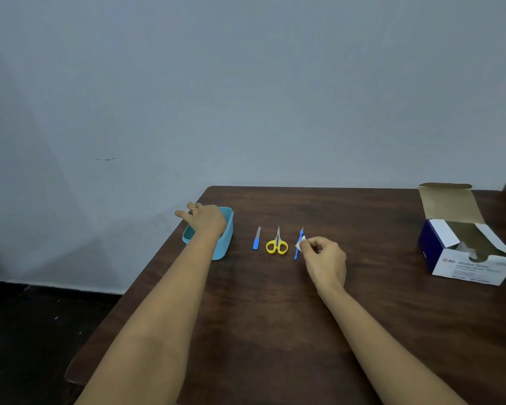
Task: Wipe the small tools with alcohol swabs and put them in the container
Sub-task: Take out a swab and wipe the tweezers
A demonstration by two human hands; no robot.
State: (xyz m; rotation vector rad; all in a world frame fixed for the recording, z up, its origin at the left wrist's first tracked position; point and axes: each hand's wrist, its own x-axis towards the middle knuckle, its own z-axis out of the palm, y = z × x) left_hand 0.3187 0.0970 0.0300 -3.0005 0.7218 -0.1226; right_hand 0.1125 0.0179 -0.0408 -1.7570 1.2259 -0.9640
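Observation:
A light blue container point(227, 239) stands near the table's left edge. My left hand point(203, 219) hovers over its opening with fingers spread; what lies beneath the palm is hidden. To the right lie three small tools in a row: a blue-handled nail file point(256, 239), yellow-handled scissors point(277, 243) and a thin blue stick tool point(298, 245). My right hand point(323, 257) pinches a small white alcohol swab point(301, 242) right beside the thin blue tool, touching it.
An open white and blue box of alcohol swabs point(468, 252) sits at the table's right side. The dark wooden table point(275, 331) ends close to the container on the left, with dark floor beyond. A pale wall rises behind.

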